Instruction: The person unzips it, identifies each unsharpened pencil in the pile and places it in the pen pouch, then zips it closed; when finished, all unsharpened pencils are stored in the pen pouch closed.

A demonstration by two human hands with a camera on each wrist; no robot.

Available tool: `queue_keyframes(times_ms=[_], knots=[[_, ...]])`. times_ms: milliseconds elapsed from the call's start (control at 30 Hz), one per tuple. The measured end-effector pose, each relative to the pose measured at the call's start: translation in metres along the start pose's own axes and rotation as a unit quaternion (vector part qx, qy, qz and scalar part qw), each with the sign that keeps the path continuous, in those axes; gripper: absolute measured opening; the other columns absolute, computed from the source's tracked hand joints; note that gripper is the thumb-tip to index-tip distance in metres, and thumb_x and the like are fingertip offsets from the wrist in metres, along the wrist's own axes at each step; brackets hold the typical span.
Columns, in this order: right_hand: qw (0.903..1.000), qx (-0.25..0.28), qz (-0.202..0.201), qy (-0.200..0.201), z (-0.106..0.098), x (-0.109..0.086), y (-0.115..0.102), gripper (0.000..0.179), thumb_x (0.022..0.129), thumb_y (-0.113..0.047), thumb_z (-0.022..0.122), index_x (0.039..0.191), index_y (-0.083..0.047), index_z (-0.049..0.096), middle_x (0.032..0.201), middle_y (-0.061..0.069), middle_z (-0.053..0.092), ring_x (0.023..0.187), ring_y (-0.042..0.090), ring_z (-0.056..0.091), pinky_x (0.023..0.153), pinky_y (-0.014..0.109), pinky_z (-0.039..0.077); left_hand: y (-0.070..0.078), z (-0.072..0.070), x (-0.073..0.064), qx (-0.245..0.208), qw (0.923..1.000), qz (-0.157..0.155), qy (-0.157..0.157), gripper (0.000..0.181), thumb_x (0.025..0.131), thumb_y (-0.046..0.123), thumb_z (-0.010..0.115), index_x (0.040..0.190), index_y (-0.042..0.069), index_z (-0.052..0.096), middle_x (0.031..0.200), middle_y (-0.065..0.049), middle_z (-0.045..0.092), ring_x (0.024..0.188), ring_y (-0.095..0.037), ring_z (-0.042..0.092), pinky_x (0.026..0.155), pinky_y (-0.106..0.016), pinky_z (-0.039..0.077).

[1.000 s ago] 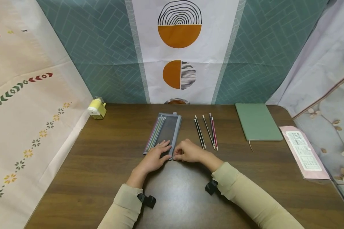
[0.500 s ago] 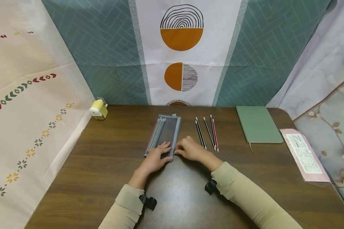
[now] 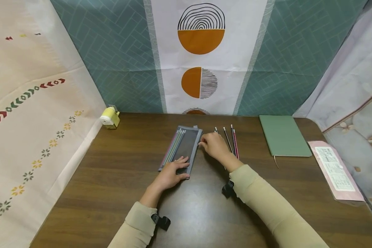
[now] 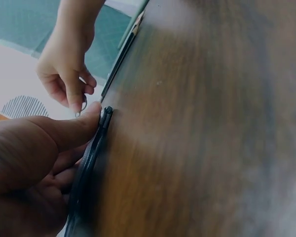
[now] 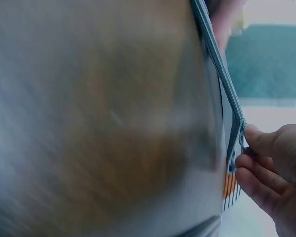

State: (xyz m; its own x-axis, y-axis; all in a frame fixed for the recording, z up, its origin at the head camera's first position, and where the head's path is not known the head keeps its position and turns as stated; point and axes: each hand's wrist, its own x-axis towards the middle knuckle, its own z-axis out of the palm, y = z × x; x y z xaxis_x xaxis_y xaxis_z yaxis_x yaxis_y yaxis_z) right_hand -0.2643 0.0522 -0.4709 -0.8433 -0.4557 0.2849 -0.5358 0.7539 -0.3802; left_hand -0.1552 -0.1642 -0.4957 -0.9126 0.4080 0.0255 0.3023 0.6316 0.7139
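Note:
A grey see-through zip pencil case (image 3: 187, 144) lies flat on the table, with several pencils (image 3: 174, 146) inside along its left side. My left hand (image 3: 171, 174) rests on its near end, fingers stretched out over the mesh and thumb pressing by the near right corner. At the case's right edge, my right hand (image 3: 216, 146) pinches the zipper pull (image 5: 242, 142) between thumb and curled fingers. The pull's ring (image 4: 84, 104) shows in the left wrist view too. Right of the case, several loose pencils (image 3: 235, 137) are partly hidden behind the right hand and wrist.
A yellow pencil sharpener (image 3: 110, 117) stands at the table's back left corner. Toward the right lie a green notebook (image 3: 284, 136) with a ribbon and a pink labelled packet (image 3: 335, 170). Fabric hangings border the back and sides.
My right hand has slid away from me along the case's right edge, from the near corner to beyond the middle, holding the zipper pull. The left hand stays on the near end.

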Motion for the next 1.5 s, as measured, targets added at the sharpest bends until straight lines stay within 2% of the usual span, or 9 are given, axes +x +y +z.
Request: queue_keyframes(times_ms=[400, 733, 800, 900, 1000, 1067, 1133, 1233, 1500], knots=[[0.9958, -0.026, 0.057, 0.067, -0.012, 0.02, 0.03, 0.012, 0.089, -0.015, 0.078, 0.084, -0.004, 0.077, 0.082, 0.01, 0.075, 0.075, 0.031, 0.07, 0.07, 0.046, 0.055, 0.002, -0.003, -0.007, 0.005, 0.999, 0.039, -0.018, 0.049, 0.087, 0.013, 0.079, 0.131, -0.005, 0.064, 0.149, -0.015, 0.051, 0.143, -0.036, 0.039, 0.115, -0.054, 0.031], [0.9936, -0.027, 0.104, -0.036, -0.011, 0.02, 0.019, 0.014, 0.093, -0.018, 0.074, 0.091, -0.004, 0.076, 0.094, 0.012, 0.073, 0.09, 0.034, 0.069, 0.08, 0.049, 0.055, -0.002, -0.012, -0.01, -0.004, 0.9986, 0.046, -0.025, 0.046, 0.087, 0.011, 0.079, 0.129, -0.003, 0.066, 0.148, -0.015, 0.053, 0.143, -0.035, 0.04, 0.113, -0.055, 0.034], [0.9958, -0.005, 0.079, -0.047, -0.008, 0.02, 0.016, 0.018, 0.093, -0.017, 0.074, 0.101, -0.001, 0.075, 0.104, 0.015, 0.072, 0.1, 0.035, 0.067, 0.093, 0.05, 0.052, -0.004, -0.014, -0.014, -0.006, 0.999, 0.044, 0.005, 0.044, 0.085, 0.008, 0.081, 0.126, -0.003, 0.068, 0.143, -0.015, 0.057, 0.141, -0.035, 0.044, 0.112, -0.054, 0.037], [0.9969, 0.037, 0.037, -0.059, -0.002, 0.021, 0.013, 0.029, 0.095, -0.014, 0.072, 0.117, 0.003, 0.071, 0.119, 0.02, 0.068, 0.115, 0.037, 0.063, 0.104, 0.052, 0.045, -0.005, -0.014, -0.022, 0.008, 0.9931, 0.024, 0.115, 0.037, 0.08, 0.005, 0.084, 0.115, -0.001, 0.074, 0.127, -0.013, 0.069, 0.125, -0.033, 0.06, 0.103, -0.05, 0.047], [0.9961, 0.055, 0.027, -0.063, 0.002, 0.024, 0.012, 0.034, 0.096, -0.013, 0.07, 0.124, 0.005, 0.067, 0.126, 0.022, 0.065, 0.122, 0.038, 0.059, 0.107, 0.052, 0.043, -0.004, -0.012, -0.031, 0.046, 0.9632, -0.041, 0.262, 0.02, 0.079, 0.009, 0.086, 0.096, 0.002, 0.078, 0.097, -0.008, 0.074, 0.089, -0.026, 0.071, 0.083, -0.046, 0.054], [0.9954, 0.052, 0.041, -0.068, 0.002, 0.024, 0.013, 0.034, 0.096, -0.014, 0.07, 0.124, 0.005, 0.066, 0.122, 0.022, 0.067, 0.118, 0.037, 0.061, 0.102, 0.05, 0.047, -0.005, -0.014, -0.036, 0.065, 0.9426, -0.106, 0.31, 0.014, 0.081, 0.016, 0.085, 0.083, 0.005, 0.077, 0.077, -0.002, 0.071, 0.069, -0.021, 0.066, 0.073, -0.046, 0.053], [0.9942, 0.046, 0.062, -0.076, 0.002, 0.024, 0.014, 0.033, 0.096, -0.015, 0.071, 0.122, 0.004, 0.067, 0.117, 0.02, 0.069, 0.112, 0.036, 0.064, 0.097, 0.049, 0.05, -0.007, -0.016, -0.04, 0.082, 0.9321, -0.165, 0.312, 0.021, 0.081, 0.025, 0.086, 0.073, 0.008, 0.074, 0.065, 0.002, 0.066, 0.061, -0.017, 0.062, 0.071, -0.047, 0.052], [0.9917, 0.029, 0.087, -0.09, 0.001, 0.023, 0.015, 0.029, 0.094, -0.018, 0.073, 0.114, 0.003, 0.071, 0.106, 0.016, 0.072, 0.101, 0.032, 0.068, 0.09, 0.048, 0.052, -0.01, -0.02, -0.042, 0.089, 0.9333, -0.201, 0.284, 0.026, 0.079, 0.029, 0.087, 0.073, 0.007, 0.074, 0.061, 0.003, 0.064, 0.06, -0.019, 0.062, 0.075, -0.052, 0.052], [0.9872, 0.014, 0.132, -0.089, 0.003, 0.017, 0.008, 0.023, 0.091, -0.025, 0.078, 0.09, -0.002, 0.075, 0.094, 0.013, 0.074, 0.09, 0.033, 0.068, 0.081, 0.047, 0.053, -0.026, -0.031, -0.036, 0.06, 0.9225, -0.179, 0.337, 0.029, 0.071, 0.007, 0.089, 0.094, -0.004, 0.076, 0.078, -0.013, 0.074, 0.073, -0.029, 0.072, 0.076, -0.052, 0.053]])
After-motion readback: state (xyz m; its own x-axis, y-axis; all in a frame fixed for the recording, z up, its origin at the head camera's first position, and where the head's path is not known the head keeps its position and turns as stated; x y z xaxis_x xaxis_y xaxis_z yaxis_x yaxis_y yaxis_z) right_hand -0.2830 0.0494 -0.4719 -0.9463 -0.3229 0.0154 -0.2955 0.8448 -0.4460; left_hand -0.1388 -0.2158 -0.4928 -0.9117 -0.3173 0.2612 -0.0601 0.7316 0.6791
